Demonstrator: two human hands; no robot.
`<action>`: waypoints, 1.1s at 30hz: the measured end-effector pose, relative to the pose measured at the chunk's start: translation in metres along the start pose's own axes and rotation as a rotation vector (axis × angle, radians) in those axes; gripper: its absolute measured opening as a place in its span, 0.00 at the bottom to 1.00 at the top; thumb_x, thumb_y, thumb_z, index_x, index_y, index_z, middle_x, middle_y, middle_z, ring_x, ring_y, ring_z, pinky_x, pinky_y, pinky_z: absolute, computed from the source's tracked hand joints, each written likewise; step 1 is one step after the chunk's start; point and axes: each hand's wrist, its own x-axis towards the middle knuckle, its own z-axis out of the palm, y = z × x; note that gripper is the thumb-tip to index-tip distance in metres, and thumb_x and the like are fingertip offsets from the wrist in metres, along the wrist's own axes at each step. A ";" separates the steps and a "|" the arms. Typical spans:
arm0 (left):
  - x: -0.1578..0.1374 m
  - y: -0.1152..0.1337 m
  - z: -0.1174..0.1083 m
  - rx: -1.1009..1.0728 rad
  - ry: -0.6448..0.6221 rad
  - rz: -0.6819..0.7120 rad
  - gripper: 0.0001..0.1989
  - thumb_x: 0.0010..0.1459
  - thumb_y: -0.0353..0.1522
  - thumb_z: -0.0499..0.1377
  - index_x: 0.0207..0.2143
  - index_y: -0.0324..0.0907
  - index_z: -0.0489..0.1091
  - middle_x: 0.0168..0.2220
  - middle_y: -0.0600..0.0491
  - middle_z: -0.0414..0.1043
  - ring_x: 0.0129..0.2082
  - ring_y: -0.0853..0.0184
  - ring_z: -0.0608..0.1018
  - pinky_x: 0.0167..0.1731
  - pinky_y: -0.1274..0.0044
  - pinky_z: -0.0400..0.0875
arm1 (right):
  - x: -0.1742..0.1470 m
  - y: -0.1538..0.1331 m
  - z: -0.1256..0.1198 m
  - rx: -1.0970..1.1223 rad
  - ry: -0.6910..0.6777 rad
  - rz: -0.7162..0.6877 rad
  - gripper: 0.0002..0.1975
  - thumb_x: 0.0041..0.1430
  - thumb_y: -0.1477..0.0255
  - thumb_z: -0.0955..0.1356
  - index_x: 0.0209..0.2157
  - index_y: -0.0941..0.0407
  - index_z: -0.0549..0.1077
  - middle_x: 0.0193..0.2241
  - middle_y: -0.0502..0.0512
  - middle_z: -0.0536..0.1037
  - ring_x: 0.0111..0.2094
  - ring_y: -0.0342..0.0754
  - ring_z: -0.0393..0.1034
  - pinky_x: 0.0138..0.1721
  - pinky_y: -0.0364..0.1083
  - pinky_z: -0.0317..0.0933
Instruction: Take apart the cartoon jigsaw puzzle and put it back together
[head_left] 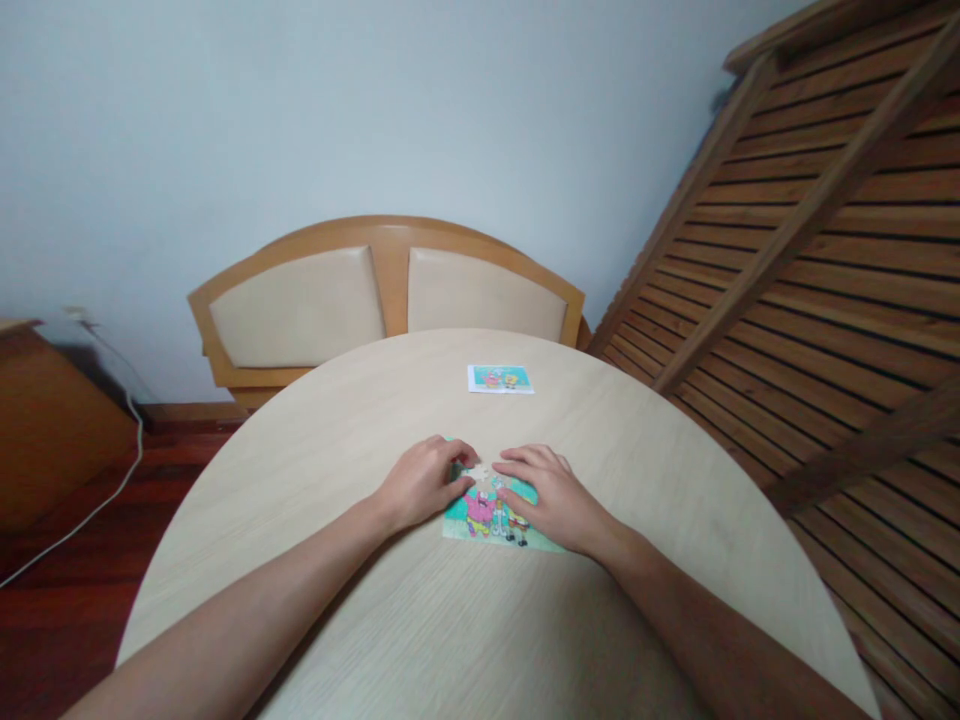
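The puzzle (487, 520) lies on the table (412, 640), long axis crosswise; my left hand (427, 480) curls at its left edge, pinch unclear, my right hand (551, 495) spread over its right side.

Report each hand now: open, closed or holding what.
Left hand: curled at the left of the flat, rectangular, multicoloured cartoon jigsaw puzzle; whether it grips anything cannot be told.
Right hand: open, over the puzzle's right side.

Head-worn view, facing forward, down over table (420, 630)
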 end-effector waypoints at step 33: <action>0.005 0.000 0.002 0.120 0.127 0.019 0.05 0.63 0.30 0.58 0.40 0.42 0.72 0.41 0.49 0.75 0.42 0.59 0.75 0.44 0.69 0.69 | 0.004 0.009 -0.023 -0.094 0.071 0.167 0.10 0.65 0.67 0.67 0.41 0.53 0.80 0.42 0.55 0.81 0.45 0.53 0.72 0.48 0.51 0.62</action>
